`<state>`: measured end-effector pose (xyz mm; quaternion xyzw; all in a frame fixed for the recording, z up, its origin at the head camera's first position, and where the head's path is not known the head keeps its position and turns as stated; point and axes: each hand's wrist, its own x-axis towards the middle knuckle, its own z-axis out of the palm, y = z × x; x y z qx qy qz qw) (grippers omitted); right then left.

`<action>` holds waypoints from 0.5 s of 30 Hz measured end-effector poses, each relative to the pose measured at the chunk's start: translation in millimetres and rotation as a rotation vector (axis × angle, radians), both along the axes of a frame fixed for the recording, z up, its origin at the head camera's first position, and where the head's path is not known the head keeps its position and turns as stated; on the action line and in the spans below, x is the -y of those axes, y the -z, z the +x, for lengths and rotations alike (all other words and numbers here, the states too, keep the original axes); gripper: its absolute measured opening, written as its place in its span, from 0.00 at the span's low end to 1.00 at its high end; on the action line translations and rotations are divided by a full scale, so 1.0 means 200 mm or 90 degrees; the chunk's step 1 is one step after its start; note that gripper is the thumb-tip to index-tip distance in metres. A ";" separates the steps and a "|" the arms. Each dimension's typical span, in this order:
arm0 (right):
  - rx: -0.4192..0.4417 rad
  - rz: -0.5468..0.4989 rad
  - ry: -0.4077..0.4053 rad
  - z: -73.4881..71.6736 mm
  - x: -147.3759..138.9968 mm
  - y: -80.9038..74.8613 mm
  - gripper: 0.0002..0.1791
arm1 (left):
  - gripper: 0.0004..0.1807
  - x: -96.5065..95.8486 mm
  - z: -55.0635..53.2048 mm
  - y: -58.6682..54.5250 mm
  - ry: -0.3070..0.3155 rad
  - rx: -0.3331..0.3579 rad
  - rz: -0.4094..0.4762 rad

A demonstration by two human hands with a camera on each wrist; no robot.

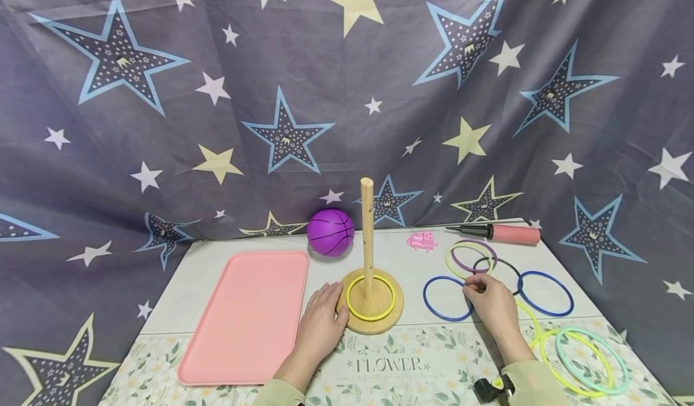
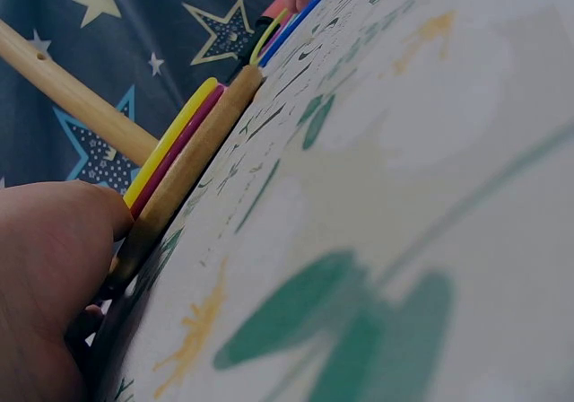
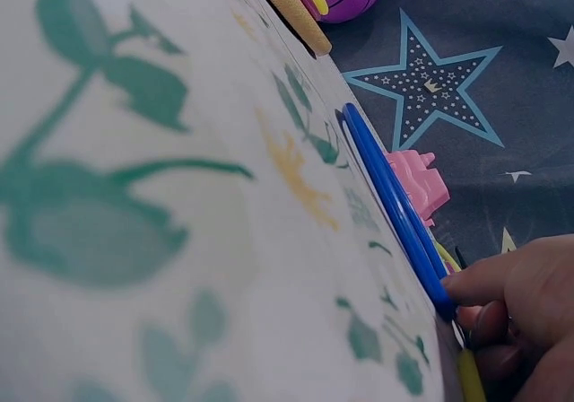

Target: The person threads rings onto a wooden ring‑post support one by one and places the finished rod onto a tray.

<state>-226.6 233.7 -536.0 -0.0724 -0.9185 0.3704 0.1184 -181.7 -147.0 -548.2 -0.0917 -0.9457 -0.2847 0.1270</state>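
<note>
While the rim of a round, pale wooden base (image 1: 370, 328) is touched by the left hand (image 1: 321, 317), a thin blue ring (image 3: 395, 209) is pinched at its right side by the right hand (image 1: 494, 303). The left fingers are laid long and loose beside the base, and the thumb is set against its rim. The right fingers are bent, with their tips brought together on the blue ring; whether it is lifted a little cannot be told. The blue ring is seen to the right of the base, apart from it. A tall, straight wooden pole (image 1: 368, 237) is held up by the base and is circled at the bottom by a bright yellow ring (image 1: 371, 319). Under that, a dark red ring (image 2: 186, 144) is shown by the left wrist view. Beyond the right hand, a purple ring (image 1: 494, 255), a pale yellow ring (image 1: 447, 261) and a black ring (image 1: 511, 265) are crossed over one another, and a second blue ring (image 1: 544, 273) is placed to the right. Near the right sleeve (image 1: 534, 385), a mint green ring (image 1: 628, 370) is laid over a yellow-green ring (image 1: 546, 358). At the left, a flat pink tray (image 1: 246, 315) is put down. Farther back, a purple ball with black lines (image 1: 331, 232), a small pink toy (image 1: 422, 241) and a pinkish-red pump with a black tip (image 1: 515, 234) are set near a dark curtain with stars (image 1: 347, 62).
</note>
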 end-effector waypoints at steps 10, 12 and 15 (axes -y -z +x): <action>-0.009 -0.001 0.008 0.00 0.00 0.00 0.07 | 0.29 -0.01 0.01 -0.01 -0.003 -0.001 -0.001; -0.023 -0.006 0.006 0.00 0.00 0.01 0.06 | 0.29 -0.01 0.00 -0.01 -0.004 -0.001 -0.001; -0.052 -0.014 0.001 -0.01 -0.02 0.04 0.05 | 0.29 -0.01 0.00 -0.01 -0.005 0.000 0.000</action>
